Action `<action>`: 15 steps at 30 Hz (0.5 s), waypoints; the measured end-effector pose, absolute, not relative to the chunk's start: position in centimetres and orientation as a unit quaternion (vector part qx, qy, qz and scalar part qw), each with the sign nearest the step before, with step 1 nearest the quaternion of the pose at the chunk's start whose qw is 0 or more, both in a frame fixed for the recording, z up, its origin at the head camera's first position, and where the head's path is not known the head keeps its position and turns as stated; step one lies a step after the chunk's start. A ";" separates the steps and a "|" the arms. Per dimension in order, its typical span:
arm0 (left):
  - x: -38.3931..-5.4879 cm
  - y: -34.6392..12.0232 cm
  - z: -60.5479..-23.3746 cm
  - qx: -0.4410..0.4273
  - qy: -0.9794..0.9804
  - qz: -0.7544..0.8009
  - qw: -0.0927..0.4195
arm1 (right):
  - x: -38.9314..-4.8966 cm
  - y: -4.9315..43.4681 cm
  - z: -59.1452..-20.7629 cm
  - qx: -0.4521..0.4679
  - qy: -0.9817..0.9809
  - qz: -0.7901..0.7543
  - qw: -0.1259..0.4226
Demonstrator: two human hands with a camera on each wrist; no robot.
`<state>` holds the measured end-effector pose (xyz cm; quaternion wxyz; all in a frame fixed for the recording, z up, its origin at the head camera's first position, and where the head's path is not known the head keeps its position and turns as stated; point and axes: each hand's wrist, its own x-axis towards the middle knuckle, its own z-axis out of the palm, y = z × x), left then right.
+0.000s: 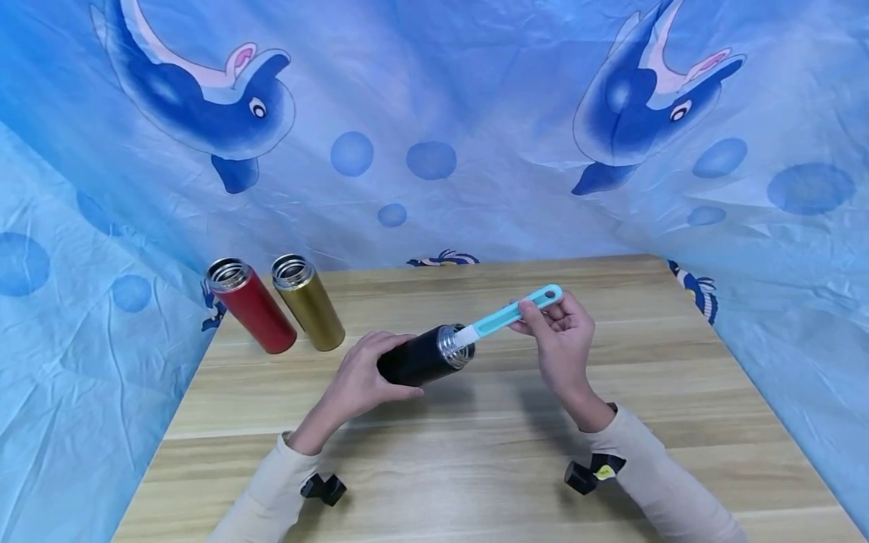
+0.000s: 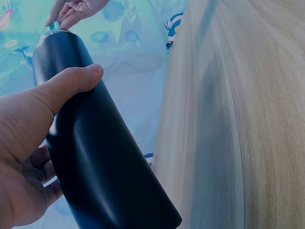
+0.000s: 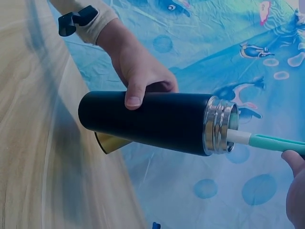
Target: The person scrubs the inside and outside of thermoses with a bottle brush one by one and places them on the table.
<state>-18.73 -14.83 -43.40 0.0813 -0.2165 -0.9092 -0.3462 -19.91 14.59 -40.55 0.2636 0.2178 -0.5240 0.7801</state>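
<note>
My left hand point(image 1: 370, 373) grips a black thermos bottle point(image 1: 417, 358) round its body, thumb on one side and fingers on the other. The bottle is tilted over the table, its bare steel threaded mouth point(image 3: 221, 125) facing my right hand. In the right hand point(image 1: 563, 339), thumb and fingers pinch the teal handle of a bottle brush point(image 1: 505, 317). Its white neck point(image 3: 238, 137) passes into the bottle mouth; the head is hidden inside. The left wrist view shows the bottle's smooth dark side point(image 2: 109, 157) up close, held clear of the tabletop.
A red thermos bottle point(image 1: 254, 309) and a gold one point(image 1: 310, 305) stand uncapped at the table's back left. The wooden table point(image 1: 475, 467) ends at a blue dolphin-print cloth point(image 1: 509, 204) behind and at both sides. Black wrist mounts point(image 1: 322, 489) are strapped on both sleeves.
</note>
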 end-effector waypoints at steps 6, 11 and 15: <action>-18.9 -15.5 -43.6 -0.215 -0.906 -0.360 0.064 | -20.3 14.6 -40.8 0.226 -0.528 0.784 0.237; -18.8 -15.6 -43.6 -0.208 -0.906 -0.367 0.039 | -20.6 14.3 -40.8 0.237 -0.540 0.777 0.219; -18.6 -15.3 -43.5 -0.203 -0.906 -0.369 0.044 | -20.6 13.8 -41.0 0.222 -0.548 0.774 0.227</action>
